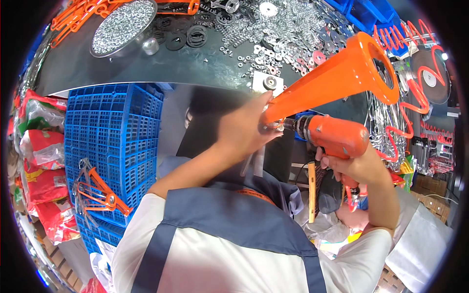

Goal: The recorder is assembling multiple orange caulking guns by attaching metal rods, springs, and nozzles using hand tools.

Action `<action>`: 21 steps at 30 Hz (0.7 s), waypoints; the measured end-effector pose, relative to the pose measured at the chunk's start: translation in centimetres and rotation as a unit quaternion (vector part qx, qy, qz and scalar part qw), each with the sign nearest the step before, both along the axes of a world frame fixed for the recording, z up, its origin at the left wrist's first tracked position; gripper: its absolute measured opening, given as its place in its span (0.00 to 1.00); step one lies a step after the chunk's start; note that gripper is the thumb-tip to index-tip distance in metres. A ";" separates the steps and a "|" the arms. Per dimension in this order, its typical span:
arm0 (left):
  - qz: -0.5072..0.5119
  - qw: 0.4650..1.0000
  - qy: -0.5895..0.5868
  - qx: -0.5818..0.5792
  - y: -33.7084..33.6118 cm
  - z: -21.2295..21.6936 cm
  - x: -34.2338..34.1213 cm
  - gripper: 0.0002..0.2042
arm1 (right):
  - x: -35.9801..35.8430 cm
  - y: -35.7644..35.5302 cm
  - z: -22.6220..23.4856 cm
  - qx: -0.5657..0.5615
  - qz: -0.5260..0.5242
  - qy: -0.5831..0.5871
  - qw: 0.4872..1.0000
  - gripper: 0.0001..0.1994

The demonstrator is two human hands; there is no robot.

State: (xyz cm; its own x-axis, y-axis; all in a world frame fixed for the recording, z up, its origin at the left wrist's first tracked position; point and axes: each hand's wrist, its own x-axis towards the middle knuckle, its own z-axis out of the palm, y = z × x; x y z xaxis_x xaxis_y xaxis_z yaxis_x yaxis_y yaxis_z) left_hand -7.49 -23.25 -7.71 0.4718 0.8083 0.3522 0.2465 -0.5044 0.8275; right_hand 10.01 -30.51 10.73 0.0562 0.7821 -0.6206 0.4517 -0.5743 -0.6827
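Orange flared part (pixel 317 85) slants near black table (pixel 210 71), narrow end gripped by left hand (pixel 248 121). Right hand (pixel 351 167): fingers closed around handle of red-orange power driver (pixel 337 135), its nose at that narrow end.

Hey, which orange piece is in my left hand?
The large tapered orange piece, narrow end in your left hand, wide ring up to the right. The other orange pieces are on the table or at the blue crates.
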 end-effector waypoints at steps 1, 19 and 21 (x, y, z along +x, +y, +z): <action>0.021 1.000 0.010 0.019 -0.2 -0.1 0.3 0.37 | 0.0 0.7 0.5 -0.004 0.057 -0.027 0.998 0.23; 0.024 0.999 -0.032 -0.022 -0.2 -0.7 0.6 0.39 | -2.2 3.6 2.8 -0.038 0.159 -0.135 0.977 0.22; 0.015 0.999 -0.013 -0.025 -0.1 -0.2 0.3 0.40 | -2.7 3.3 3.3 -0.021 0.163 -0.120 0.979 0.21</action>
State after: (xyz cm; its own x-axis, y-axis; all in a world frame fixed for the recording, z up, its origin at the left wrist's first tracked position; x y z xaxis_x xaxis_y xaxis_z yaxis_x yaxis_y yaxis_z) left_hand -7.20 -23.36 -7.93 0.4380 0.8390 0.3230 0.2384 -0.4548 0.8581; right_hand 7.34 -27.19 14.03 -0.0434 0.7572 -0.6517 0.7601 -0.3983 -0.5134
